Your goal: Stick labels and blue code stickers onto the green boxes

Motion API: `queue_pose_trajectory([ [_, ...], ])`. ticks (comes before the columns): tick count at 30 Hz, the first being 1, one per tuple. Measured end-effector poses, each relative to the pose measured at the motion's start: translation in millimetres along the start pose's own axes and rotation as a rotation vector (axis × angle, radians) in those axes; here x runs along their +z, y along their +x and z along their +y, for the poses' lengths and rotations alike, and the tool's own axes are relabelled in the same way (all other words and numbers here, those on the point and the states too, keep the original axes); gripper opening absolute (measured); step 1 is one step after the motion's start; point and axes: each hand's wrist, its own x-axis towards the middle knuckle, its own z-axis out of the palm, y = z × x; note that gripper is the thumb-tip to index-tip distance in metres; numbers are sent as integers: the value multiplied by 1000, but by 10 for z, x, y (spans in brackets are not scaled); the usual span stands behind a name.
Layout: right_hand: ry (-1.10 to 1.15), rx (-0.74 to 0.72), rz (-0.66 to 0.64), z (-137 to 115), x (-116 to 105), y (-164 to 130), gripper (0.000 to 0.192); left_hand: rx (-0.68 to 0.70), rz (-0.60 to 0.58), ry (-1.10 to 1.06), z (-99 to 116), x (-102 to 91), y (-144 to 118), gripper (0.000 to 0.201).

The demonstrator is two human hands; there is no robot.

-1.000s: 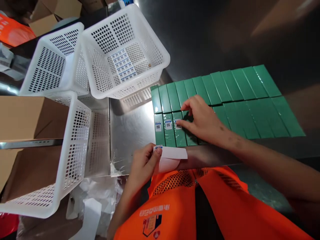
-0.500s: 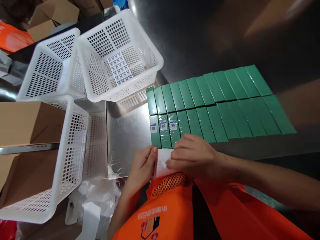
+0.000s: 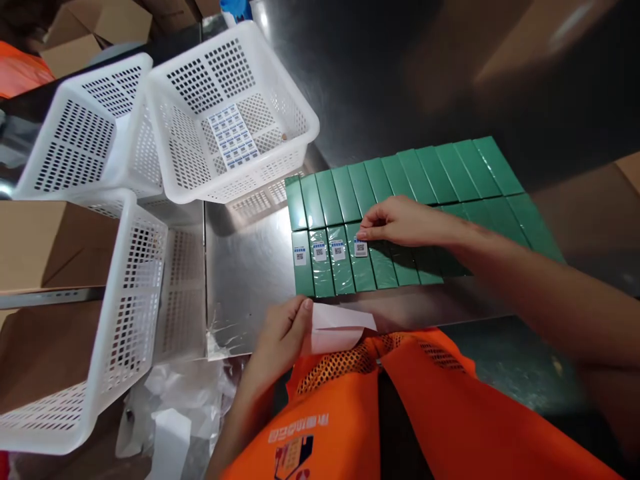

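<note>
Where the right hand (image 3: 400, 223) works: thumb and index finger are pinched together at the upper edge of a small white rectangular label (image 3: 361, 249) with blue heading and black QR code, just right of frame centre.
Fourth box: the label lies against this glossy green oblong box (image 3: 364, 275), fourth from the left in the lower row; whether it is fully stuck cannot be told.
Change noted: half a second ago the right hand was down at the paper and this box showed no label; judged one box further along.
Left hand (image 3: 284, 330): apart from the right, clasping a folded white paper sheet (image 3: 343, 321) at lower centre.
Labelled boxes: three green boxes (image 3: 322, 275) to the left bear labels, unchanged.
Upper row: green boxes (image 3: 345, 195), no labels seen.
Basket: white perforated plastic basket (image 3: 270, 172), upper left, containing a white sheet of printed labels (image 3: 233, 137).
Work surface: grey steel tabletop (image 3: 250, 260) beneath.
</note>
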Motion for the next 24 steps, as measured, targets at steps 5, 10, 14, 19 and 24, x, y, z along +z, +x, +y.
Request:
queue_pose_trajectory([
  [5,-102,35,53,-52,106,-18,23,-15,-7,3,14,-9,13,44],
  [10,-129,-73,445,21,286,-163,49,15,51,-50,15,-31,6,45],
  [14,255,-84,590,-40,470,-416,85,-11,201,-154,-20,-88,3,48],
  [19,771,-209,-42,-322,871,-577,45,-86,309,-539,-33,-174,103,51],
  [24,913,-191,186,-425,988,-488,26,27,281,-597,38,-270,123,53],
])
